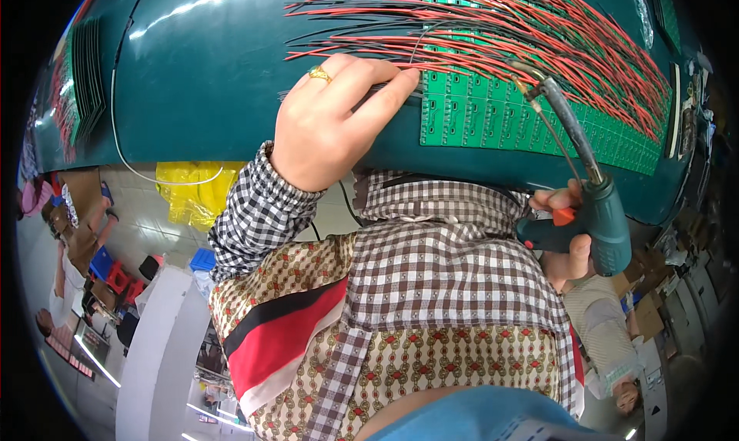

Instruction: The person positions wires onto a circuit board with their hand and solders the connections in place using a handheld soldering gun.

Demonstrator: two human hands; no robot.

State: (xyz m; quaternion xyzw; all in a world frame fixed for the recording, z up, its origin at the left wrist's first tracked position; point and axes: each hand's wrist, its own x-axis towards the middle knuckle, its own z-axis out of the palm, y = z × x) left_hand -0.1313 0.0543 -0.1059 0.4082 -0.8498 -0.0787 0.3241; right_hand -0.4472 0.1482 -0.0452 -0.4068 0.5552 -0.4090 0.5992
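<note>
My left hand (327,125), with a gold ring on one finger, is closed, thumb and forefinger pressed together at the left edge of the circuit boards. A red wire (433,66) runs out from the fingertips; the pinch itself is partly hidden. In my right hand (568,265) is a dark green soldering gun (608,229) with a red trigger. Its metal tip and thin solder guide tube (556,129) reach over the boards. The green circuit boards (462,121) lie in a panel, with many red and black wires (523,37) fanned across them.
A stack of wired boards (85,83) stands at the far left of the dark green table (200,87). A white cable (115,110) hangs over the edge towards a yellow plastic bag (192,191). Other people are in the background on both sides.
</note>
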